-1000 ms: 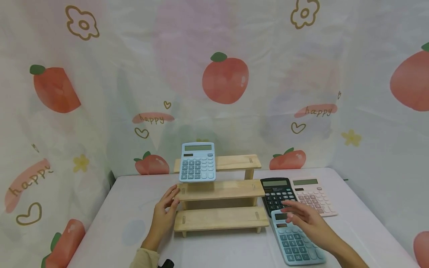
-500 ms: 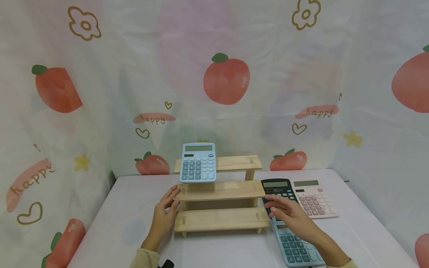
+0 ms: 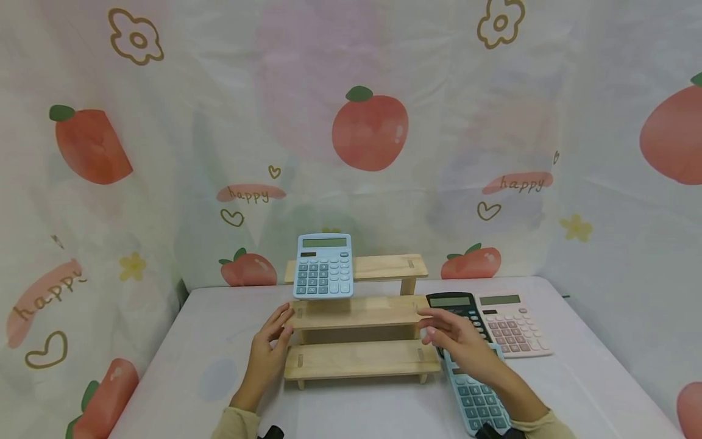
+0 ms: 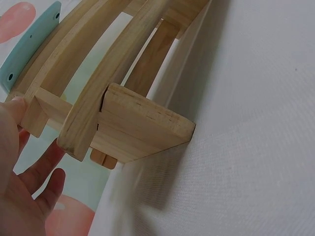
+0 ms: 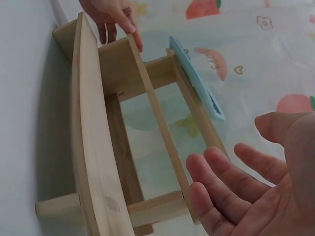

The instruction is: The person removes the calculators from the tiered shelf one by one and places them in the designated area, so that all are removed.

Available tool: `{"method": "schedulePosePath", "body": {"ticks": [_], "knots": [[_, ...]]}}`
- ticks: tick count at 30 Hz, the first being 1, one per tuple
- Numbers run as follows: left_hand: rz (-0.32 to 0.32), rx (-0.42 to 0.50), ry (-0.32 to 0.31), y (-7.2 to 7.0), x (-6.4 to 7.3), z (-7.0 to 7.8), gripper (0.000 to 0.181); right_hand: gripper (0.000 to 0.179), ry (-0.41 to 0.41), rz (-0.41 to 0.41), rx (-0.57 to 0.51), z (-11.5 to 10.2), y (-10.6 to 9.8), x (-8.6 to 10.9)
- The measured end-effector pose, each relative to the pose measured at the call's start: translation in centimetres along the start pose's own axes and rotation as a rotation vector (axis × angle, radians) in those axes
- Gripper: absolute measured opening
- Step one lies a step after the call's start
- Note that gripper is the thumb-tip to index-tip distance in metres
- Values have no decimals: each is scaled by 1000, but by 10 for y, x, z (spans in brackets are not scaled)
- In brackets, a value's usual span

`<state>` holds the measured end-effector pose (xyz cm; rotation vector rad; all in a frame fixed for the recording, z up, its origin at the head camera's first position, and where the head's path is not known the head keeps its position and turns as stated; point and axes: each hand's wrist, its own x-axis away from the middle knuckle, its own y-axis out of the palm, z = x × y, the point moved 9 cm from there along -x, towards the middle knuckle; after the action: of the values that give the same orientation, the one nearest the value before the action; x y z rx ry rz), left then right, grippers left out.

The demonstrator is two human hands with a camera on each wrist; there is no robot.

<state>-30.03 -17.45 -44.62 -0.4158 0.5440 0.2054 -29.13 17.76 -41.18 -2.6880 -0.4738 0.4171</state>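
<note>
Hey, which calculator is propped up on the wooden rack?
The light blue calculator, at the left of the wooden rack; the black calculator, pink calculator and teal calculator lie right of it.

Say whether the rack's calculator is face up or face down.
Face up: the calculator shows its screen and keys in the head view.

White worktop (image 3: 219,344) bearing the three-tiered wooden stand (image 3: 362,313), pale-blue calculator (image 3: 323,266) propped up there, and alongside, black calculator (image 3: 451,301), pink calculator (image 3: 514,327), teal calculator (image 3: 478,401), all face up
</note>
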Motion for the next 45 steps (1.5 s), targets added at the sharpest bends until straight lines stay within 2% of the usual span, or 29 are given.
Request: {"method": "schedulePosePath", "body": {"ticks": [5,11,18,21,27,35,41,45], "knots": [[-8,2,-24,3,-2,-22,36,39,-70,10,-26,-7,6,-10],[-37,38,-8,5,-1,-28,37,37,-115,13,-82,-4,15,-22],[-11,38,-21,-1,0,9,35,38,-83,-1,-128,-3,30,-36],[-10,36,-35,0,0,0,35,37,-99,-6,-149,-5,35,-40],[-18,13,-26,4,-1,-24,36,36,-99,-11,-185,-7,45,-45],[-29,24,-6,3,-1,-26,37,36,-81,17,-180,-13,53,-55],[-32,27,-26,2,-1,-27,37,34,-84,56,-198,-16,59,-64],[-28,21,-38,3,-1,-30,37,32,-58,89,-211,-16,63,-70]]}}
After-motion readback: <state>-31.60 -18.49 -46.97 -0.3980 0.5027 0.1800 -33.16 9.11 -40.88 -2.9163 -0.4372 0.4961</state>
